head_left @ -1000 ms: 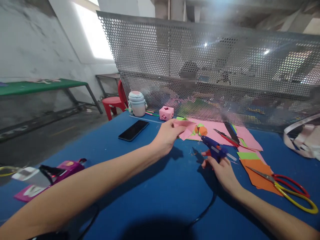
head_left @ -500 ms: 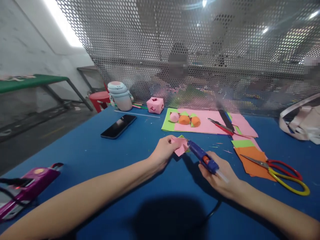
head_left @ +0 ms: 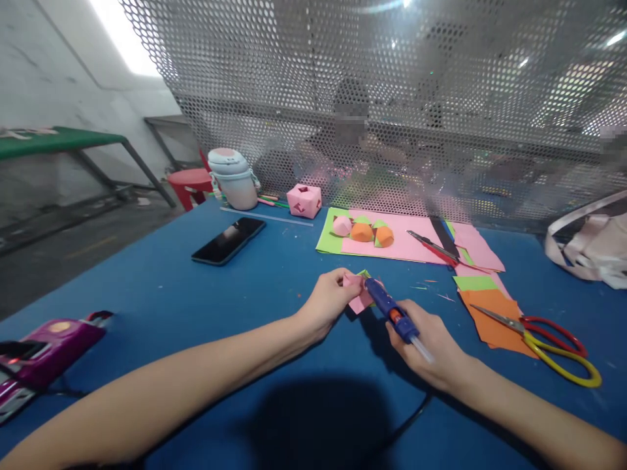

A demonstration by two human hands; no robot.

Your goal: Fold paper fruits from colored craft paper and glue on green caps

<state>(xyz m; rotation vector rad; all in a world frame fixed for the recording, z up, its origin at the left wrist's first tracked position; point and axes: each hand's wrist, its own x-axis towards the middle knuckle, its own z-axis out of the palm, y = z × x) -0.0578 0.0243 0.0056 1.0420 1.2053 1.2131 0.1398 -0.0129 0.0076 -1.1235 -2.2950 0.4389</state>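
Note:
My left hand [head_left: 329,299] pinches a folded piece of pink and green paper [head_left: 361,301] just above the table. In my right hand [head_left: 431,336] is a blue glue gun [head_left: 394,312], a clear glue stick poking from its rear end. The nozzle points up and left and meets the paper's right side; whether it touches cannot be made out. Beyond my hands, small folded paper pieces in pink and orange [head_left: 362,232] lie on pink and green paper sheets [head_left: 406,251]. A pink paper box [head_left: 304,201] with cut-out openings stands to their left.
Scissors [head_left: 539,336] with red and yellow handles lie over orange paper [head_left: 490,320] at the right. A red-handled cutting tool [head_left: 434,249] rests on the sheets. Phone [head_left: 229,241], ruler [head_left: 267,217], lidded cup [head_left: 235,183] and purple power strip [head_left: 53,352] are leftward. A perforated metal panel [head_left: 274,78] borders the back.
The glue gun has shifted slightly left and down, its nozzle now closer in over the folded paper. My left hand has moved a little right, and the paper is turned slightly. The camera view has shifted slightly.

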